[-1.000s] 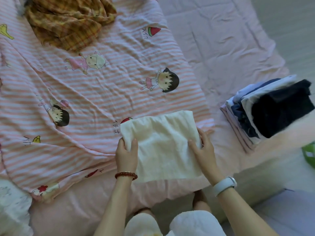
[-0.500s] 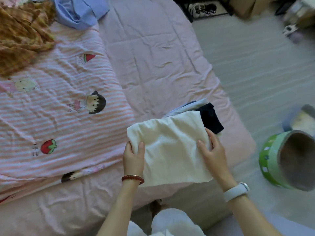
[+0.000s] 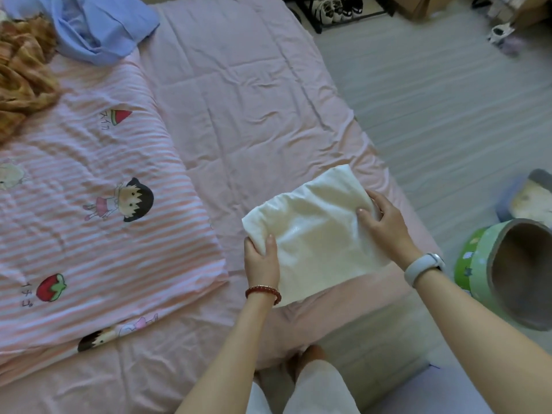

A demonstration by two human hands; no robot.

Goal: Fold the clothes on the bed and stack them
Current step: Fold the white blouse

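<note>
Since the earlier frames the folded white garment (image 3: pixel 313 234) has travelled right across the bed, from over the striped quilt (image 3: pixel 104 234) to the pink sheet's (image 3: pixel 239 100) right edge at about 3 o'clock; the dark folded stack seen a half second ago is now hidden beneath it, cannot tell whether garment touches it; both hands kept their grips throughout; left hand (image 3: pixel 263 261) pinches the garment's near-left corner, thumb on top, fingers curled under; red bead bracelet (image 3: pixel 263 292) on that wrist; right hand (image 3: pixel 383 225) grips the far-right edge, fingers curled over the cloth; white wristband (image 3: pixel 422 264) on that wrist; hands apart, one on each side of the garment; garment held roughly flat, tilted slightly; crumpled plaid garment (image 3: pixel 24 76) at 10 o'clock on the quilt; blue garment (image 3: pixel 101 25) at 11 o'clock, unfolded, just beside the plaid one; green round bin (image 3: pixel 478 264) on the floor at 4 o'clock, lying on its side, opening toward camera; shoes (image 3: pixel 337 8) on a rack at 1 o'clock; person's knees in white shorts (image 3: pixel 316 389) at 6 o'clock.
</note>
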